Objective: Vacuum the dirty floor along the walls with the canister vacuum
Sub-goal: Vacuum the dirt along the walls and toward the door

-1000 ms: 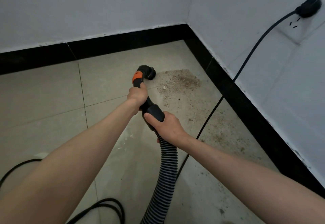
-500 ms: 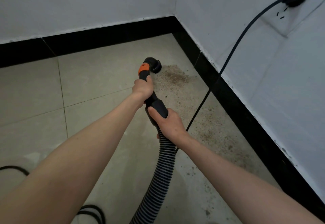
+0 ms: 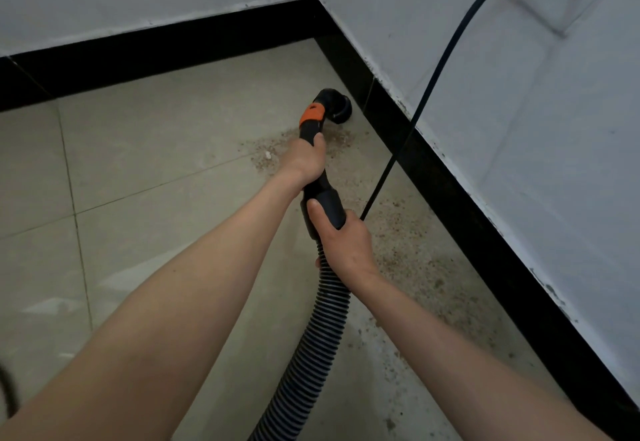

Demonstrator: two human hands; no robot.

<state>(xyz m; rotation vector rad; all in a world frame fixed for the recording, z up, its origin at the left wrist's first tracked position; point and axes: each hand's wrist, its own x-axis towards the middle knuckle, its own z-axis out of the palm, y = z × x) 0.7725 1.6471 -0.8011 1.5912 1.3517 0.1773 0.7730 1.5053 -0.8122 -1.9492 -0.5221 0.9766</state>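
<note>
Your left hand (image 3: 304, 160) grips the black wand (image 3: 313, 128) below its orange collar (image 3: 311, 115); your right hand (image 3: 343, 238) wraps the cuff above the ribbed hose (image 3: 311, 343). The nozzle (image 3: 337, 108) sits at centre frame, against the black baseboard (image 3: 450, 177), beside scattered dirt (image 3: 408, 250).

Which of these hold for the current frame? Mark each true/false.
1. Both hands hold the vacuum wand. True: the left hand grips it below the orange collar, the right hand where the hose joins.
2. The nozzle sits by the black baseboard. True.
3. The floor along the right wall is free of dirt. False: brown grit lies there.
4. The power cord lies flat on the floor. False: it hangs down from the wall.
5. The collar is blue. False: orange.
</note>
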